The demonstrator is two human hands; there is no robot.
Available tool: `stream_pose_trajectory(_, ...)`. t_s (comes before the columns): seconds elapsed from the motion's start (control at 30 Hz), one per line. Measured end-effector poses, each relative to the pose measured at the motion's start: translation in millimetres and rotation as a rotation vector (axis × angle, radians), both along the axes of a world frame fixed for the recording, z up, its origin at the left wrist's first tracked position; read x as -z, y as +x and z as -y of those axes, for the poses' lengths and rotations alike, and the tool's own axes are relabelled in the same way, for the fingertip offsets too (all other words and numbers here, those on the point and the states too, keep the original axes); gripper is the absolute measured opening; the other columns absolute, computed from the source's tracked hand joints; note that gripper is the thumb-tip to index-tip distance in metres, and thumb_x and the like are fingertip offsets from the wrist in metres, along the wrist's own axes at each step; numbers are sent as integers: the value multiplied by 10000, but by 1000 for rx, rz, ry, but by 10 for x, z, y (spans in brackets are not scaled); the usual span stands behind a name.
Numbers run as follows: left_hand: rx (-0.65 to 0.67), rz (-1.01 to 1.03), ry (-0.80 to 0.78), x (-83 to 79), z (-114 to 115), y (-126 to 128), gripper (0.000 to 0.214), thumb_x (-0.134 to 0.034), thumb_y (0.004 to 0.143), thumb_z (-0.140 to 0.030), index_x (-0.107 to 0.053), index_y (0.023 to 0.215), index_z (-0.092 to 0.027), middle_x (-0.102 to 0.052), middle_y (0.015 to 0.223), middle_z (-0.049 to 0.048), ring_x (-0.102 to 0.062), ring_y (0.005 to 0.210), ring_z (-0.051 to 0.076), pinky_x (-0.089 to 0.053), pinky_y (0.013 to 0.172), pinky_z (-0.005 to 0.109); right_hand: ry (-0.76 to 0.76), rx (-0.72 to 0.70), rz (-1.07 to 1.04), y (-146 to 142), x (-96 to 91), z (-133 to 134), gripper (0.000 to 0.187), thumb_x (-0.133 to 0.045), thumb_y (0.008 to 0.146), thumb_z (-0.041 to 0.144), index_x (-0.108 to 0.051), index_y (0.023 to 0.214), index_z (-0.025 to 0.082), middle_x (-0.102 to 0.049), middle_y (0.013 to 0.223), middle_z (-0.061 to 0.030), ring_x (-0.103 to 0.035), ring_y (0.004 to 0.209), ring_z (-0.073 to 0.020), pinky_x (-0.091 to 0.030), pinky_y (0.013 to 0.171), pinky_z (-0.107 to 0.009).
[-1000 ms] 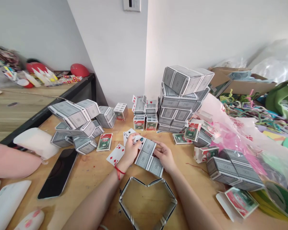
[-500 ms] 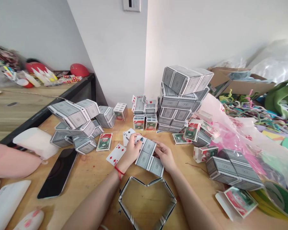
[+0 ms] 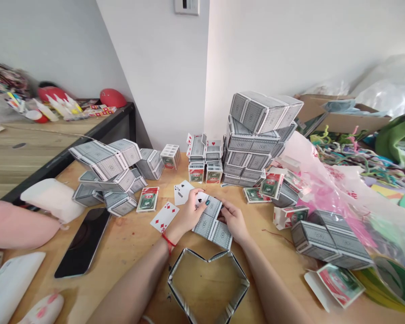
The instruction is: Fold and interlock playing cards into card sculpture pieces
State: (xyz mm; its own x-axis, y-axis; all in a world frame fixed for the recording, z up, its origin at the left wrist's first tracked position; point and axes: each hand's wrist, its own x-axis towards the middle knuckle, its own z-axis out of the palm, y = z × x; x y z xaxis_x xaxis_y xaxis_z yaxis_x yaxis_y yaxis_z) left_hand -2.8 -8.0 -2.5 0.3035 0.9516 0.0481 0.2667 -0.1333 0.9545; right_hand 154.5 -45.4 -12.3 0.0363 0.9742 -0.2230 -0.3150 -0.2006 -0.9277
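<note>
Card panel between left hand and right hand: smooth paper, slight sheen. Tabletop beneath: wood, smooth, small stains. Phone left of left hand: glossy black screen. Bag right of right hand: crinkled translucent plastic.

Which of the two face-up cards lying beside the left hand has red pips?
The diamonds card, nearer to the red bracelet; the other card, farther back, shows black markings.

Left: room on the wooden table between the black phone and left arm | Right: room between right arm and grey card block, but thin string lies there | Middle: joined cards sit between left hand and right hand; heart-shaped card frame between the arms | Back: tall card-block stack in the way
</note>
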Motion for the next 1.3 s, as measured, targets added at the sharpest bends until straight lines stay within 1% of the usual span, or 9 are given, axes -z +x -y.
stream_pose_trajectory(0.17,-24,-14,-4,21,17,19,336,-438,849,-307,-379,1172,-234,-540,1054,43,-552,881,157,-442,784,297,2,-5,-55,17,12,8,407,-550,686,292,-604,1071,170,-659,863,-36,-594,662,-159,-481,536,-250)
stream_pose_trajectory(0.37,-35,116,-25,14,-2,47,310,-448,840,-264,-419,1146,-225,-566,995,34,-550,833,138,-441,726,255,-24,-28,-5,23,32,-14,458,-630,695,403,-585,1092,179,-641,753,-9,-566,576,-123,-472,541,-240)
stream_pose_trajectory(0.53,-67,203,-94,20,-33,64,397,-486,807,-279,-448,1193,-193,-598,948,43,-552,757,136,-435,649,239,3,-52,-8,16,32,-28,354,-664,669,456,-626,857,159,-637,697,-13,-553,542,-109,-461,527,-226)
stream_pose_trajectory(0.63,-61,169,-107,36,-31,55,282,-486,803,-336,-549,1015,-160,-594,836,20,-531,699,129,-406,586,222,5,3,0,4,20,-27,360,-678,643,481,-615,799,163,-623,639,-7,-554,525,-120,-462,509,-235)
stream_pose_trajectory(0.73,-46,38,-93,28,-14,29,255,-463,812,-393,-553,817,-154,-504,640,-26,-442,561,102,-332,491,208,12,25,19,-6,26,-26,363,-678,634,493,-610,779,168,-614,615,-1,-554,520,-124,-463,509,-243)
stream_pose_trajectory(0.9,-33,-14,-25,-29,9,6,245,-459,813,-386,-550,782,-161,-514,651,-18,-435,592,112,-336,528,216,4,6,38,-9,53,-24,355,-672,646,488,-602,789,170,-587,583,15,-531,493,-114,-458,509,-244)
stream_pose_trajectory(1.0,-26,121,-82,-20,12,7,258,-482,800,-396,-566,761,-156,-544,643,-12,-465,603,123,-351,554,228,-7,24,21,2,27,-20,350,-691,632,475,-606,782,170,-581,582,21,-530,496,-106,-450,498,-227)
stream_pose_trajectory(1.17,-17,530,-294,50,-32,4,375,-482,781,-462,-614,715,-117,-631,686,43,-548,674,170,-407,656,283,-44,61,-50,44,-47,-17,345,-729,588,454,-610,729,163,-578,580,18,-510,474,-93,-442,481,-217)
stream_pose_trajectory(1.3,55,569,-434,6,-58,8,280,-616,707,-392,-644,729,-114,-646,686,40,-560,682,168,-410,657,274,-54,23,-57,56,-57,-7,344,-742,572,442,-610,734,169,-597,588,8,-519,470,-98,-445,474,-223)
